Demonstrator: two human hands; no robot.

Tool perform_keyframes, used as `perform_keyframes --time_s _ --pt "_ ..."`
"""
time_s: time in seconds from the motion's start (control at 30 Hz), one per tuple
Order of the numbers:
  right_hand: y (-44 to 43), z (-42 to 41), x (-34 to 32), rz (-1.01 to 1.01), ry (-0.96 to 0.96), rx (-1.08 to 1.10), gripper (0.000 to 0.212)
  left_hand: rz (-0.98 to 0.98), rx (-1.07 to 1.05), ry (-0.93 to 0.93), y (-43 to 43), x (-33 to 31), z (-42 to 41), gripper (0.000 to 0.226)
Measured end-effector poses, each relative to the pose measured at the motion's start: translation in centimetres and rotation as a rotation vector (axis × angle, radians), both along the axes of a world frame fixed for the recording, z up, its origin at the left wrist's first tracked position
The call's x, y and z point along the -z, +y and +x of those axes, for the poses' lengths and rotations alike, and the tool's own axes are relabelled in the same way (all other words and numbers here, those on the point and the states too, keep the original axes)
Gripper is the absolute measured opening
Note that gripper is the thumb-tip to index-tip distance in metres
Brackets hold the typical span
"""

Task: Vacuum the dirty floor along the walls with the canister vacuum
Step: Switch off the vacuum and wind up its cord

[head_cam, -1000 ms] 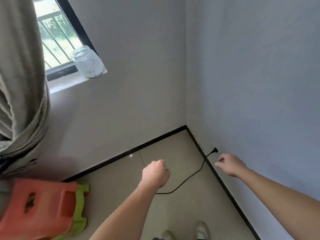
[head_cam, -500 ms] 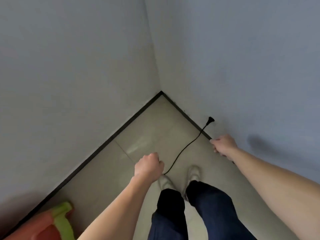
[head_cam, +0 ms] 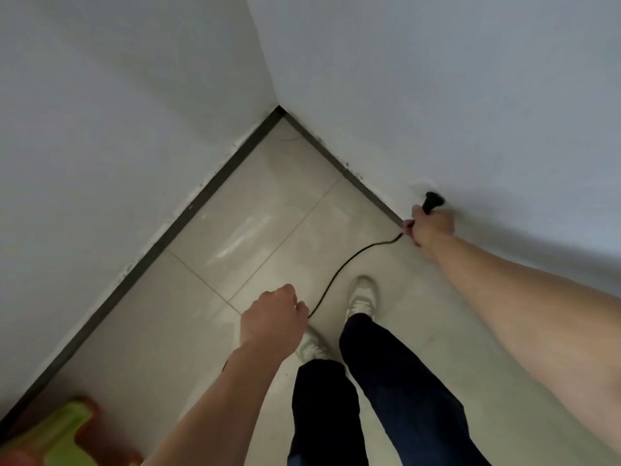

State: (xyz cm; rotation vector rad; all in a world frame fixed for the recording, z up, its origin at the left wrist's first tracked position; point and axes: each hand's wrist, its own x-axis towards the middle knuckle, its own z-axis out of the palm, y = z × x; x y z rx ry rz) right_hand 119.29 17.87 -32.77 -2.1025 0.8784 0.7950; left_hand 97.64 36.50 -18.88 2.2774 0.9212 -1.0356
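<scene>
Two sets of curled fingers hold one black cord (head_cam: 339,270): the right hand (head_cam: 431,230) grips it just behind the plug (head_cam: 434,199) against the right wall (head_cam: 470,112), the left hand (head_cam: 272,319) closes on it nearer, above the tiled floor (head_cam: 268,203).

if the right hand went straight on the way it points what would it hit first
The right hand grips the black cord just behind its plug, aimed at the right wall. Straight on, the plug would probably reach that wall first; depth is unclear.
</scene>
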Motion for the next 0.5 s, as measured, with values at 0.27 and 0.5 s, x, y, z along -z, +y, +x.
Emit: perform_keyframes --time_s 0.27,0.5 --pt "0.5 -1.6 1.7 -0.007 -0.068 0.049 0.032 0.024 0.018 0.011 1.4 1.9 1.2 0.025" --pt "2.0 -8.0 -4.0 0.093 0.005 -0.357 0.035 0.072 -0.006 -0.018 4.3 -2.4 2.1 0.024"
